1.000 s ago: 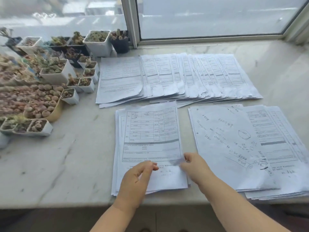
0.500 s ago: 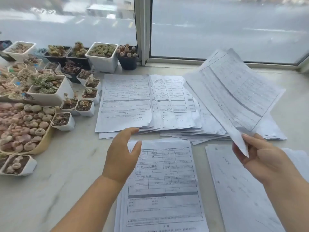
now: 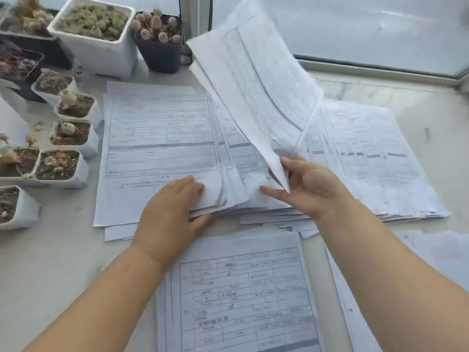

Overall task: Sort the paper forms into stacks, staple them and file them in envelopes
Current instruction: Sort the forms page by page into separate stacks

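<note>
Right hand (image 3: 308, 185) pinching raised forms (image 3: 253, 80), left hand (image 3: 172, 212) on fanned sheets (image 3: 162, 138) beside succulent pots (image 3: 94, 39).

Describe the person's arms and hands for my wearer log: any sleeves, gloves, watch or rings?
Both forearms are bare right to the bottom edge of the picture; no sleeve shows. The left hand and right hand wear no gloves, and no watch, bracelet or ring is visible.

Legible text: none. Near form stack (image 3: 238, 295) under my forearms: printed table with dark handwritten entries in several cells, characters too blurred to read. Left form of the spread row (image 3: 157, 138): ruled boxes, a grey band and lines of small print, unreadable. Sheaf (image 3: 253, 80) lifted in my right grip (image 3: 304, 186): faint ruled lines only. Pots: no labels readable.
</note>
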A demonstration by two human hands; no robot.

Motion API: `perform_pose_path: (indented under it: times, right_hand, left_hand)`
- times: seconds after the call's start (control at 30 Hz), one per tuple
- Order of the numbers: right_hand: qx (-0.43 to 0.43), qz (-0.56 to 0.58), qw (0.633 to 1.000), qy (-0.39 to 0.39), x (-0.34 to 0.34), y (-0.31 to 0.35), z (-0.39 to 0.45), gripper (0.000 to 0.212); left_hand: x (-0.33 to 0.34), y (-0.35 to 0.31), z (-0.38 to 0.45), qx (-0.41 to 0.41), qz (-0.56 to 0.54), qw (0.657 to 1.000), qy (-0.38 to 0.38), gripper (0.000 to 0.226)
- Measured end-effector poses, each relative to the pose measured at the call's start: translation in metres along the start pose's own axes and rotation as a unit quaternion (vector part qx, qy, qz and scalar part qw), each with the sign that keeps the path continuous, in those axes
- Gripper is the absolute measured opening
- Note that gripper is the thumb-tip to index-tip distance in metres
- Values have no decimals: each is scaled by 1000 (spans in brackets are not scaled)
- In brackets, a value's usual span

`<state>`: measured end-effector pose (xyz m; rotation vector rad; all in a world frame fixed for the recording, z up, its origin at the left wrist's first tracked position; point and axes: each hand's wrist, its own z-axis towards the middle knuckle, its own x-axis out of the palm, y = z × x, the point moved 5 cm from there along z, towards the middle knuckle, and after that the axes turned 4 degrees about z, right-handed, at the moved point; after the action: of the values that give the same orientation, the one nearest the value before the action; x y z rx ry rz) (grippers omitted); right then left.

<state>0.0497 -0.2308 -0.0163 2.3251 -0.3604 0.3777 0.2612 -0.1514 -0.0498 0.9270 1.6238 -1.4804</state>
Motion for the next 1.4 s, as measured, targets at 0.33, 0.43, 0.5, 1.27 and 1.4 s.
perform_pose_path:
  times: [0.33, 0.43, 0.5, 1.27, 1.4]
  right_hand:
    - [54, -36, 993, 98, 46, -17, 29, 19]
    - [36, -16, 990, 137, 64, -16, 25, 36]
    - [9, 0, 991, 135, 68, -9, 21, 30]
    - [-28, -455, 890, 24, 23, -21, 55, 9]
    - [-92, -497, 860, -61, 8, -13, 52, 8]
  left_hand:
    - [4, 0, -4, 3, 20, 1000, -11, 80]
    - [12, 6, -4, -10, 13, 998, -56, 62]
    - [12, 12, -5, -36, -40, 993, -106, 47]
    - [2, 12, -5, -28, -161, 983, -88, 49]
    - [12, 10, 0, -39, -50, 998, 17, 52]
